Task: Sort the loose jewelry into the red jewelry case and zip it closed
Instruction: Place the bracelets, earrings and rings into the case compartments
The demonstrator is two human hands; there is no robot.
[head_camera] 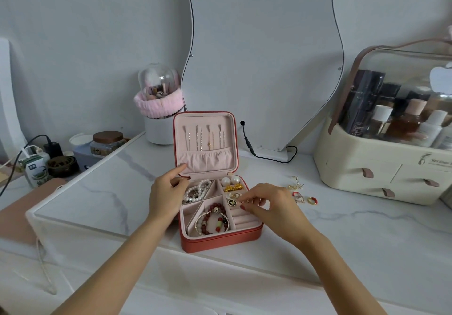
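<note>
Square red jewelry case (221,240) open on marble table (367,229), pink velvet lining. Left hand (165,196) curled, steadying lid edge. Right hand (265,204) pinches something small, probably a ring. Loose jewelry (302,193) beside case.

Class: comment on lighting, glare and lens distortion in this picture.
Head view: soft, even daylight with faint shadows; pale glare on the marble tabletop left of the red jewelry case; wide-angle bending curves the table edges and organiser; small loose rings look slightly soft.
</note>
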